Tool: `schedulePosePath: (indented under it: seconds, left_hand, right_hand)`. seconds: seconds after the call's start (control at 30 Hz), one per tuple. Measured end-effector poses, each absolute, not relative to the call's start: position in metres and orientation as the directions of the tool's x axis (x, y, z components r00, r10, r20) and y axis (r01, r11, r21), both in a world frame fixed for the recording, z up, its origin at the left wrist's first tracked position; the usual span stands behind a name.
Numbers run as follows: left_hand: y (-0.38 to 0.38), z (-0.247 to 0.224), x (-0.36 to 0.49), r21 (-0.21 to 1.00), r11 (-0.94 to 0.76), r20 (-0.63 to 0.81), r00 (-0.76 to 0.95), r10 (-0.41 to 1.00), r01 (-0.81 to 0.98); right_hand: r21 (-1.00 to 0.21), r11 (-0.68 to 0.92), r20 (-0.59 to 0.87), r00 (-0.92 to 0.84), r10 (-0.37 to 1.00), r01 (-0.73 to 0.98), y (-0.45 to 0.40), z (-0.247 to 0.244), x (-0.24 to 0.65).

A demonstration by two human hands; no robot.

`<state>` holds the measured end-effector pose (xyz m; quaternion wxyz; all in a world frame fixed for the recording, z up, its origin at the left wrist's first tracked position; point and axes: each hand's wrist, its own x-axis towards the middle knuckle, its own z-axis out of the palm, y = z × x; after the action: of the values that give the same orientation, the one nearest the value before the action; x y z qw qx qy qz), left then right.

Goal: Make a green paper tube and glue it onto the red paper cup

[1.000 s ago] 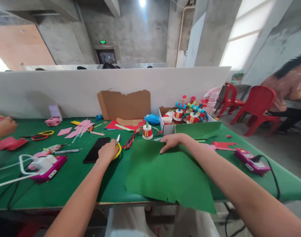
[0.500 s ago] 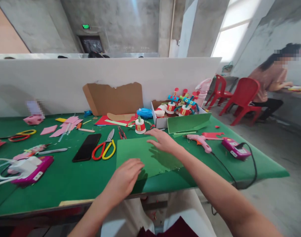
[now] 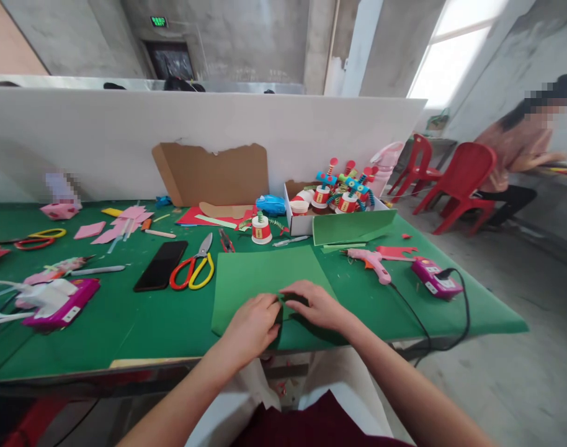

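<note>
A sheet of green paper (image 3: 265, 267) lies on the table in front of me, its near part beneath my hands. My left hand (image 3: 253, 323) is curled at the near edge, with fingers bent and thumb below them, closed on the paper. Facing it, my right hand (image 3: 316, 304) pinches the same edge between fingers and thumb. The fingertips of both hands almost meet, and a dark shadow falls under that edge. Red-and-yellow scissors (image 3: 193, 270) lie left of the sheet. Beyond it stands a small paper-cup figure (image 3: 261, 230) with green coiled arms.
A black phone (image 3: 161, 267) lies left of the scissors. Pliers (image 3: 226, 241) rest behind the sheet. At right are a pink glue gun (image 3: 374, 264) and a purple power block (image 3: 436, 279) with a cable. A box (image 3: 304, 223) holds finished figures. Another person sits far right.
My right hand has drawn back toward me from the sheet's far side to its near edge. My left hand has moved slightly right, closer to it.
</note>
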<state>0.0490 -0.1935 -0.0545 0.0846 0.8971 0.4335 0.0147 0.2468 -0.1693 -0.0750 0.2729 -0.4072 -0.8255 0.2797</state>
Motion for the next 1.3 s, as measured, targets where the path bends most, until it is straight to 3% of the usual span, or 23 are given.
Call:
schedulePosePath:
  seconds: [0.07,0.17,0.37,0.53,0.7,0.8,0.93,1.07,1.3]
  left_hand:
    - [-0.189,-0.053,0.048,0.198,-0.626,-0.075,0.649,0.757,0.754]
    - [-0.190,-0.052,0.051,0.135,-0.620,-0.129,0.634,0.762,0.773]
    - [-0.196,-0.064,0.062,-0.052,-0.508,0.018,0.510,0.860,0.860]
    - [-0.176,-0.072,0.056,-0.069,-0.462,0.084,0.467,0.880,0.884]
    - [-0.164,-0.072,0.048,-0.081,-0.416,0.071,0.421,0.904,0.906]
    - [-0.164,-0.073,0.044,-0.038,-0.468,0.100,0.469,0.877,0.883]
    - [-0.159,-0.077,0.038,0.147,-0.593,0.133,0.579,0.805,0.791]
    - [-0.155,-0.082,0.033,0.288,-0.601,0.153,0.584,0.797,0.745]
    - [-0.160,-0.079,0.035,0.252,-0.592,0.128,0.580,0.804,0.765]
  right_hand:
    - [-0.671,0.497,0.221,-0.492,0.842,0.550,-0.163,-0.077,0.242]
    - [-0.646,0.474,0.180,-0.484,0.856,0.599,-0.153,-0.077,0.237]
    - [-0.646,0.491,0.206,-0.486,0.849,0.585,-0.153,-0.075,0.227]
    - [-0.618,0.478,0.205,-0.459,0.864,0.624,-0.147,-0.074,0.215]
    - [-0.518,0.593,0.185,-0.596,0.782,0.616,-0.147,-0.070,0.216]
    - [-0.494,0.590,0.167,-0.597,0.785,0.639,-0.155,-0.074,0.223]
    - [-0.537,0.509,0.161,-0.511,0.844,0.672,-0.163,-0.080,0.229]
    - [-0.587,0.466,0.179,-0.455,0.872,0.662,-0.165,-0.083,0.231]
    - [-0.525,0.519,0.245,-0.464,0.851,0.674,-0.166,-0.084,0.234]
